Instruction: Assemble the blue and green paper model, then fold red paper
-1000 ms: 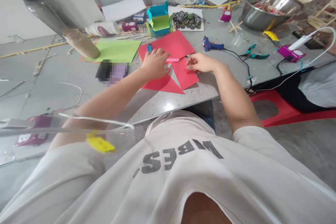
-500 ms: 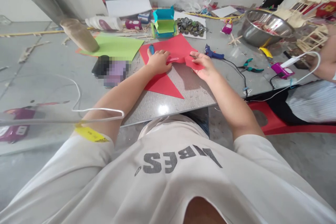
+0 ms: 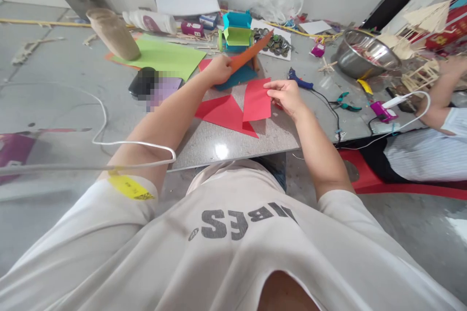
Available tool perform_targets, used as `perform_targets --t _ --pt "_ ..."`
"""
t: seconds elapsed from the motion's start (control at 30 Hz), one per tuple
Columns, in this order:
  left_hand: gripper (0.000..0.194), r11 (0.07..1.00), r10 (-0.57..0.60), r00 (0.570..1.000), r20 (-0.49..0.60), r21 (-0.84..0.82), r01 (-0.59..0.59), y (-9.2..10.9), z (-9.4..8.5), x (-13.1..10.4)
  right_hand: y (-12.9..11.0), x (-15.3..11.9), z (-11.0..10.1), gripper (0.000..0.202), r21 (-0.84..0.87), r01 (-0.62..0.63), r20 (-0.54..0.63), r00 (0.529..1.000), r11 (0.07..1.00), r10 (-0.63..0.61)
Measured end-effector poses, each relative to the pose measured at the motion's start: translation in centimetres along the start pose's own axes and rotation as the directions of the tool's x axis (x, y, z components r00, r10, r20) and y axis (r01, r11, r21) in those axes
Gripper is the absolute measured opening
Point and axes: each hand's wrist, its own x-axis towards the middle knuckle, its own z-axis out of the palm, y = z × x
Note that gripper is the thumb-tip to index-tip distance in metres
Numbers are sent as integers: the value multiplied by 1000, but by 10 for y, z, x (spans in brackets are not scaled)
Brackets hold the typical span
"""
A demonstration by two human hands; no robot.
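Observation:
My left hand (image 3: 220, 70) is closed on the edge of an orange paper sheet (image 3: 252, 52), which slants up off the table toward the back right. Part of a blue sheet (image 3: 239, 78) shows beneath it. Between thumb and fingers, my right hand (image 3: 286, 96) pinches a red paper piece (image 3: 257, 102), roughly rectangular, by its right edge. Flat on the table, a pointed red paper piece (image 3: 222, 112) lies partly under that rectangle. A bit of red also shows below my right fingers; its kind is unclear.
Green paper (image 3: 171, 58), a brown-filled bottle (image 3: 113, 36) and a dark phone-like object (image 3: 143, 83) lie left. Behind stand a blue-green paper model (image 3: 237, 31) and bottle caps (image 3: 273, 43). A glue gun (image 3: 301, 79), pliers (image 3: 346, 102), a steel bowl (image 3: 367, 56) and another person's arm (image 3: 440, 99) are right.
My left hand has gone from pressing on the red paper to gripping a raised orange sheet, uncovering blue paper. The red rectangle is now separate in my right hand.

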Motion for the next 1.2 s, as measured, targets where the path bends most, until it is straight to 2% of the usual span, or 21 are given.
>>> perform_targets --t 0.1,0.17,0.37,0.47,0.53,0.63,0.7,0.77,0.83,0.87,0.9,0.93,0.97,1.0,1.07,1.1,1.13,1.17,1.2 --pt "80 981 -66 998 -25 -182 61 7 -18 -10 -2 12 5 22 -21 43 -67 997 999 -45" --pt "82 965 -82 996 -34 -251 71 9 -24 -13 -4 27 16 21 -13 31 -114 993 999 -32" --pt "64 940 -160 982 -103 -321 119 9 -29 -9 -11 80 82 22 24 -74 -138 987 997 77" --pt "55 939 -196 976 -94 -304 159 11 -28 -10 -17 91 108 24 -67 -126 -122 986 990 117" --pt "44 953 -193 978 -73 -251 169 14 -25 -11 -21 93 112 22 -134 -130 -76 990 982 121" --pt "32 987 -144 989 10 -63 145 19 -18 -14 -28 87 96 18 -308 -49 -6 999 950 50" --pt "36 988 -148 978 145 74 139 22 -14 -15 -31 73 78 19 -468 41 54 998 883 -18" --pt "46 977 -180 950 256 156 143 22 -12 -15 -31 47 63 22 -594 92 81 995 799 -54" --pt "57 974 -183 945 273 179 137 20 -11 -15 -27 8 55 21 -658 175 106 984 732 -140" --pt "58 976 -172 949 263 178 128 19 -10 -15 -24 -15 54 27 -655 258 183 966 710 -182" --pt "57 979 -158 953 258 169 117 19 -10 -16 -20 -38 54 43 -632 370 325 924 681 -200" --pt "56 983 -146 955 256 149 110 19 -11 -17 -16 -62 55 64 -609 472 469 863 638 -191" --pt "57 986 -143 957 254 121 115 21 -13 -18 -11 -84 57 81 -596 547 569 804 588 -172" --pt "59 988 -147 958 244 85 130 25 -17 -20 -7 -104 58 88 -591 601 637 757 539 -145" --pt "63 986 -163 973 163 -10 167 37 -30 -23 2 -136 59 88 -601 658 673 723 452 -158" --pt "55 984 -161 983 87 -58 166 45 -39 -26 6 -147 58 86 -599 683 676 711 418 -192" --pt "41 984 -139 990 -25 -114 135 55 -47 -29 10 -156 56 75 -596 702 673 701 389 -235" --pt "30 984 -74 988 -137 -168 50 65 -55 -34 14 -162 53 61 -588 722 666 688 365 -287" --pt "24 986 -36 978 -207 -169 0 75 -61 -41 17 -165 49 50 -579 738 658 674 347 -336"
